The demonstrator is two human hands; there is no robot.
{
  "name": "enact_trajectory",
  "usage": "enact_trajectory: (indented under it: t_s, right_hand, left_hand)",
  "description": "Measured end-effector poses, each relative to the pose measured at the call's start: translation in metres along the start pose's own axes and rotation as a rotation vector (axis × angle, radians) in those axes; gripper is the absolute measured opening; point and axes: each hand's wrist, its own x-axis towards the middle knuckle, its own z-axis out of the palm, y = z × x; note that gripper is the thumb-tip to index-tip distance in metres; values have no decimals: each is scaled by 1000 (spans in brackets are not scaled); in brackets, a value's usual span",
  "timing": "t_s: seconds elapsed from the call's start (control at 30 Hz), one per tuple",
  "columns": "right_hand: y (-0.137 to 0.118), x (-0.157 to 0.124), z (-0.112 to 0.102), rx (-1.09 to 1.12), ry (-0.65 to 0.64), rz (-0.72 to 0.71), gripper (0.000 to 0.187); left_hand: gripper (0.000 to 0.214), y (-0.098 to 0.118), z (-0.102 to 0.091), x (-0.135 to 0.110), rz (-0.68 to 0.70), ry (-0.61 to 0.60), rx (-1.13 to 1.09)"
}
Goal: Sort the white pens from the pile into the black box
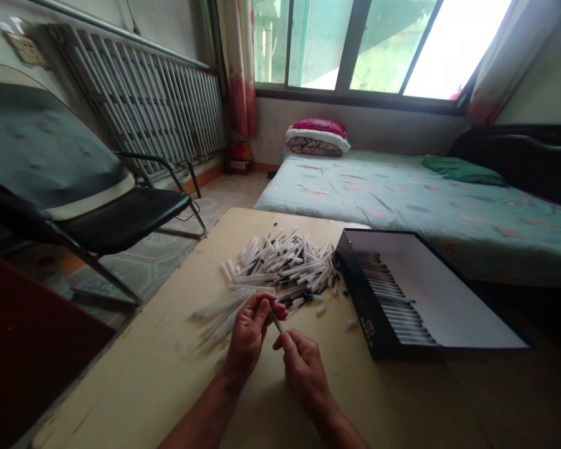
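the forearms (201, 424) come in at the very bottom of the shot, resting over a pale yellow table (121, 386). the left hand (250, 330) is curled in, its fingers (266, 304) pinching a thin pen (275, 319), and the right hand (303, 368) holds the same pen lower down in a narrow pinch. i'd guess it's light, stiff plastic, a bit slippery and prone to rolling, so take it by the barrel. a loose pile of white pens (280, 268) sits just ahead of the hands. right of the pile is a black box (367, 299) with pens in neat rows (388, 293). left of the pile is a black chair (121, 218), and beyond it a bed (402, 212).
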Motion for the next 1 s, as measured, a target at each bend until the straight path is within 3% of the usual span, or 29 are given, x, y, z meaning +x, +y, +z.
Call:
enact_trajectory:
  t_s: [0.1,0.23,0.4,0.53,0.63,0.73,0.87,0.93,1.0]
  right_hand:
    - [-4,-1,2,384,-99,268,42]
    - [-6,-1,1,607,-169,345,41]
    - [-7,5,-3,370,-85,266,42]
    - [-41,-3,-23,207,78,97,40]
    - [-80,-13,-66,-41,201,-83,35]
    - [-109,-13,-136,-467,406,-222,30]
    - [-115,8,-228,-1143,532,-196,24]
    - [-107,23,-255,-1443,440,-137,21]
    - [-99,36,-266,-1611,228,-39,19]
  left_hand:
    - [18,0,1,0,-5,-6,-3]
    - [18,-1,0,-1,-12,-9,30]
    - [31,1,-4,1,9,-13,126]
    - [46,7,-8,1,194,56,324]
    - [41,9,-9,0,259,190,412]
    - [37,9,-10,1,271,275,400]
    - [35,8,-11,3,269,308,385]
    - [33,8,-12,4,270,316,390]
    - [32,9,-11,3,276,321,398]
